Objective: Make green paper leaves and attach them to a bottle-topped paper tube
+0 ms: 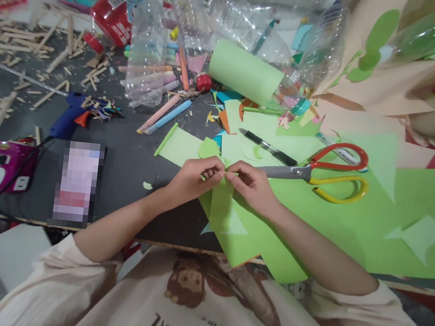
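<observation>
Paper strip [222, 200] is sitting just left of the scissors [305, 173], left hand [203, 175] and right hand [252, 186] both pinching its narrow end, and it's likely feeling light, pliable, crease-prone, so a gentle edge hold is looking best.

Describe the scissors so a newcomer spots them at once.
On the dark table, find the large green paper at right. The scissors lie on it, beside the right hand. One red handle loop and one yellow set them apart from the black pen nearby.
</observation>
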The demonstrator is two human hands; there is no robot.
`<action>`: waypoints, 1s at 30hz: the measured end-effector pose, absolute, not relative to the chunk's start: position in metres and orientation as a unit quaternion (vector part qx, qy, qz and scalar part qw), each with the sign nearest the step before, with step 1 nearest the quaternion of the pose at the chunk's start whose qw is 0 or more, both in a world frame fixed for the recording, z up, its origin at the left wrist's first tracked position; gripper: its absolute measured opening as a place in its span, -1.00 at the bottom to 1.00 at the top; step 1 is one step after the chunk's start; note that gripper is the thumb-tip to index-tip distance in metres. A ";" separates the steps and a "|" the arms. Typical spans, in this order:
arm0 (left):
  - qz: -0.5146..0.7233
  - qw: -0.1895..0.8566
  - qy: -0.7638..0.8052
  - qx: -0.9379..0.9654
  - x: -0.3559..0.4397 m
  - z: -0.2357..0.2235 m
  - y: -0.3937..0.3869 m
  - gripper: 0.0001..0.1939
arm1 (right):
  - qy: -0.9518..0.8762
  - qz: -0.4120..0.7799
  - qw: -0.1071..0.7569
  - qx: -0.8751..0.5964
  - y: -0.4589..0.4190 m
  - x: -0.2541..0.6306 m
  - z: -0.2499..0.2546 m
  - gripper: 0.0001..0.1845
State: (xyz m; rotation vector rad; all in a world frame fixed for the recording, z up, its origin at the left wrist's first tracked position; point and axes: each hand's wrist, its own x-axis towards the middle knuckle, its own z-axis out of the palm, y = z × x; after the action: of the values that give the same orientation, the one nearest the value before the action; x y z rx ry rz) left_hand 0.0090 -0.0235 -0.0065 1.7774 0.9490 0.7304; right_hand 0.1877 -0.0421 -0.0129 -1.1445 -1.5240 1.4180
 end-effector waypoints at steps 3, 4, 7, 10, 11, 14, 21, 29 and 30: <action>0.309 0.447 0.367 0.755 0.009 -0.006 -0.025 -0.82 | -0.592 0.563 0.370 -0.443 -0.042 0.189 -0.014 -0.88; 0.310 0.437 0.360 0.764 0.009 -0.006 -0.025 -0.82 | -0.592 0.565 0.372 -0.439 -0.041 0.189 -0.015 -0.89; 0.308 0.416 0.351 0.780 0.008 -0.006 -0.026 -0.80 | -0.597 0.563 0.379 -0.428 -0.041 0.190 -0.015 -0.93; 0.292 0.419 0.359 0.781 0.008 -0.008 -0.025 -0.81 | -0.604 0.551 0.376 -0.437 -0.040 0.190 -0.015 -0.92; 0.286 0.426 0.364 0.777 0.008 -0.009 -0.025 -0.81 | -0.604 0.547 0.375 -0.441 -0.040 0.190 -0.014 -0.91; 0.282 0.452 0.384 0.754 0.009 -0.012 -0.024 -0.81 | -0.596 0.549 0.379 -0.447 -0.040 0.190 -0.013 -0.89; 0.303 0.456 0.449 0.706 0.008 -0.007 -0.020 -0.87 | -0.528 0.605 0.406 -0.437 -0.038 0.191 -0.013 -0.88; 0.383 0.465 0.477 0.639 0.005 -0.005 -0.012 -0.86 | -0.462 0.647 0.429 -0.429 -0.039 0.193 -0.016 -0.64; 0.390 0.471 0.481 0.628 0.005 -0.006 -0.013 -0.85 | -0.455 0.651 0.428 -0.431 -0.039 0.193 -0.016 -0.63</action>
State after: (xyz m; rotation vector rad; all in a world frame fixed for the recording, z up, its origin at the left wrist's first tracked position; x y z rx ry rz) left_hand 0.0053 -0.0126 -0.0063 1.5392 1.1778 0.9549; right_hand 0.1925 -0.0389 -0.0160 -1.0766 -1.1375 1.6262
